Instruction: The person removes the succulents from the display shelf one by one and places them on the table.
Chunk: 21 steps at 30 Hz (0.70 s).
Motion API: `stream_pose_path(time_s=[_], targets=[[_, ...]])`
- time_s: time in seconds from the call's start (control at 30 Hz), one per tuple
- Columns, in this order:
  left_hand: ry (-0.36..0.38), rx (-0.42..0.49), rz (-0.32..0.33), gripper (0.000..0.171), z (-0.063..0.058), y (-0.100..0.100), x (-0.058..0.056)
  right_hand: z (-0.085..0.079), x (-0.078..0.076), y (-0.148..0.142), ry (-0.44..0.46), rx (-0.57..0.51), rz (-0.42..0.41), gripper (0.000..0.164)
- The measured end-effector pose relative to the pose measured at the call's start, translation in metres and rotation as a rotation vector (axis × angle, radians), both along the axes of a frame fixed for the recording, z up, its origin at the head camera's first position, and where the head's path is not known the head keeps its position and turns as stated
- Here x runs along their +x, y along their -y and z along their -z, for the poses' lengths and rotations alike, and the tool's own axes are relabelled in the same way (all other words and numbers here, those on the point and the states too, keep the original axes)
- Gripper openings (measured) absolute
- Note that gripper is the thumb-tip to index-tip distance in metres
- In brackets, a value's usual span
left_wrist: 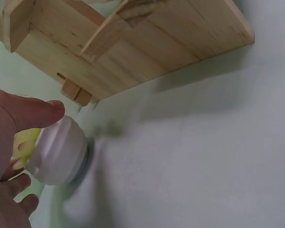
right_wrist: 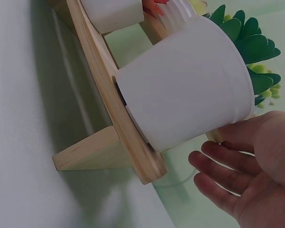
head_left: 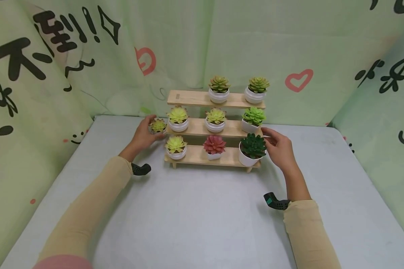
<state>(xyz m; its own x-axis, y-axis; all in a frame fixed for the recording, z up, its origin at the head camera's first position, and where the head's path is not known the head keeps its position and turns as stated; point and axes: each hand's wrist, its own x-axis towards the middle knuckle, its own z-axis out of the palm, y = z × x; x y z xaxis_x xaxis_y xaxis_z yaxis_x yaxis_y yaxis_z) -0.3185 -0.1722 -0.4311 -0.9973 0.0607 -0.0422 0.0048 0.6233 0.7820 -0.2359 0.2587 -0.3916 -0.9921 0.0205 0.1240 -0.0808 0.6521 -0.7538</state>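
Note:
My left hand (head_left: 143,133) holds a small potted succulent (head_left: 158,126) just left of the three-tier wooden plant stand (head_left: 196,160). In the left wrist view its white ribbed pot (left_wrist: 61,152) sits between thumb and fingers, low over the table; whether it touches is unclear. My right hand (head_left: 280,149) is at the stand's right end, fingers loosely bent. Near it stands a dark green succulent (head_left: 253,145) in a larger white pot (right_wrist: 190,80) on the bottom tier. The right index fingertip meets or nearly meets the end of a wooden tier; exact contact is hidden.
Two green succulents (head_left: 219,84) stand on the top tier, with bare wood at its left. The middle tier bears three, including a bright green one (head_left: 254,116). A red succulent (head_left: 214,144) and a yellow-green one (head_left: 176,144) share the bottom tier. A printed green curtain (head_left: 256,45) hangs behind.

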Motion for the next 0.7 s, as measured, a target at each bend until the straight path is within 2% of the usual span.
stream_pose_path(time_s=[0.17, 0.43, 0.7], targets=[[-0.035, 0.004, -0.012, 0.081, -0.006, 0.000, 0.002, 0.001, -0.001, 0.001, -0.024, 0.011, -0.007, 0.042], [-0.051, 0.022, -0.020, 0.079, -0.013, -0.001, 0.005, -0.001, -0.001, 0.001, -0.001, -0.003, -0.006, 0.043], [-0.099, 0.055, 0.010, 0.075, -0.018, -0.002, 0.009, 0.000, -0.001, 0.001, -0.008, 0.003, 0.001, 0.043]])
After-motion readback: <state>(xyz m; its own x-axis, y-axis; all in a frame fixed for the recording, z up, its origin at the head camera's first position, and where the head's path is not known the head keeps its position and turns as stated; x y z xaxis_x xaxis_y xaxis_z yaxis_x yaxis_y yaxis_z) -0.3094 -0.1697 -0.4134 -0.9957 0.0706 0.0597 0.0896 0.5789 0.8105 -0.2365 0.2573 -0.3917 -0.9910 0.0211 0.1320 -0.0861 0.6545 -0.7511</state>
